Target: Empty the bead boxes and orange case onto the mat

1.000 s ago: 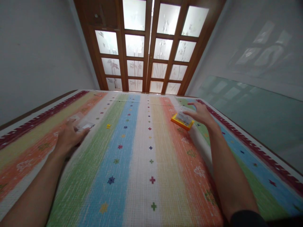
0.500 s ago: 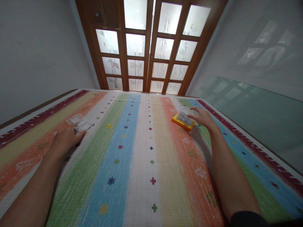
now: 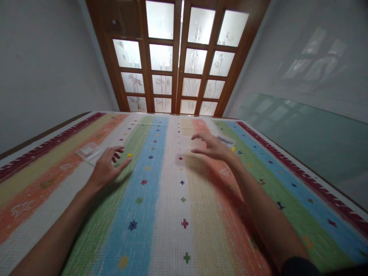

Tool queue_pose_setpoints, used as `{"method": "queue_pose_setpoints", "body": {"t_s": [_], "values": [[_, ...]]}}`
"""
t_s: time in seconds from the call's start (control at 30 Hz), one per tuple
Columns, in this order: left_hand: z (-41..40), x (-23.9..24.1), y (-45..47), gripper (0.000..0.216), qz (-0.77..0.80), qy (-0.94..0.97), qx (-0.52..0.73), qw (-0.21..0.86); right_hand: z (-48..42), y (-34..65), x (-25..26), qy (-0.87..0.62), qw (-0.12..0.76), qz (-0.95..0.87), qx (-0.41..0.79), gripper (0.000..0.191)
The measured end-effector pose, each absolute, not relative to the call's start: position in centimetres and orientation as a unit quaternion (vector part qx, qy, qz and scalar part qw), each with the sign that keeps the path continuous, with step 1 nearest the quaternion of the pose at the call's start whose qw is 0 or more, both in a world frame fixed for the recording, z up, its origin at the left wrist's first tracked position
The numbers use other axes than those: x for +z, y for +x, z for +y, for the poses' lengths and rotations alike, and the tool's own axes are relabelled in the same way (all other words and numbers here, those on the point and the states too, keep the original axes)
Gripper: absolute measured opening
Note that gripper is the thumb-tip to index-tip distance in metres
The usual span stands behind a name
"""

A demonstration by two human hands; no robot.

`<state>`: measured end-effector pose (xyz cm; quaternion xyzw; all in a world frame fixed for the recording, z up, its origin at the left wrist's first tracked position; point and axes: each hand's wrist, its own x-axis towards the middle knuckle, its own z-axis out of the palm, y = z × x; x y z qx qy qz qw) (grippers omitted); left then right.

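My left hand [image 3: 110,163] is open above the cloth, thumb and fingers apart. Small yellow pieces [image 3: 129,155] lie close to its fingertips. Left of this hand rests a clear plastic case [image 3: 88,151], partly covered by the fingers. My right hand [image 3: 211,147] is toward the middle, its thumb and fingers around a clear plastic lid [image 3: 186,143], which is smeared by motion and hard to make out. Behind the right wrist shows a clear box with dark contents [image 3: 225,140]. A yellow corner [image 3: 233,149] shows beside the wrist; the rest is hidden.
A striped, patterned cloth [image 3: 169,199] covers the table. Wooden doors with frosted panes [image 3: 189,80] stand beyond the far edge. A wall rises on the left, and a pale glass panel [image 3: 304,134] leans along the right.
My left hand has left the clear plastic case and moved right, toward the yellow pieces. My right hand has moved left from the yellow box, with a clear blurred lid at its fingertips.
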<state>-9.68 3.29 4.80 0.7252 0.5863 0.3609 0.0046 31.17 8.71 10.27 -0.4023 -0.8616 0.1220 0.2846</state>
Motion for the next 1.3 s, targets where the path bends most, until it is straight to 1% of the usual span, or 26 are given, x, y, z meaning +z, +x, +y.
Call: {"method": "queue_pose_setpoints", "body": {"t_s": [0.1, 0.17, 0.23, 0.33, 0.43, 0.53, 0.63, 0.8, 0.93, 1.13, 1.3], "values": [[2.5, 3.4, -6.6, 0.062, 0.507, 0.792, 0.334, 0.068, 7.5, 26.3, 8.2, -0.307, 0.207, -0.911, 0.181, 0.035], [1.9, 2.5, -5.0, 0.071, 0.467, 0.826, 0.303, 0.091, 6.9, 23.9, 7.0, -0.269, 0.162, -0.928, 0.198, 0.039], [1.4, 1.9, -4.1, 0.076, 0.439, 0.847, 0.281, 0.106, 6.3, 22.5, 6.2, -0.258, 0.145, -0.933, 0.206, 0.042], [1.0, 1.4, -3.5, 0.073, 0.427, 0.854, 0.273, 0.122, 5.7, 21.6, 5.7, -0.248, 0.140, -0.936, 0.209, 0.041], [1.0, 1.2, -3.2, 0.063, 0.427, 0.852, 0.276, 0.127, 5.6, 21.4, 5.5, -0.236, 0.139, -0.942, 0.196, 0.039], [1.0, 1.1, -3.0, 0.054, 0.420, 0.855, 0.275, 0.130, 5.6, 21.1, 5.2, -0.226, 0.132, -0.952, 0.161, 0.040], [1.0, 1.2, -2.9, 0.054, 0.413, 0.857, 0.278, 0.129, 5.3, 20.6, 4.9, -0.224, 0.109, -0.964, 0.097, 0.039], [1.0, 1.1, -2.8, 0.051, 0.408, 0.862, 0.279, 0.111, 3.9, 19.5, 5.0, -0.234, 0.043, -0.971, -0.013, 0.028], [1.2, 1.0, -2.8, 0.048, 0.398, 0.872, 0.266, 0.101, 2.8, 18.6, 4.9, -0.248, 0.016, -0.965, -0.081, 0.023], [1.3, 0.9, -2.9, 0.046, 0.396, 0.876, 0.258, 0.091, 2.1, 17.8, 4.9, -0.226, -0.011, -0.958, -0.175, 0.030], [1.3, 0.8, -2.7, 0.044, 0.400, 0.872, 0.267, 0.093, 2.0, 17.7, 4.8, -0.223, -0.009, -0.955, -0.194, 0.028]]}}
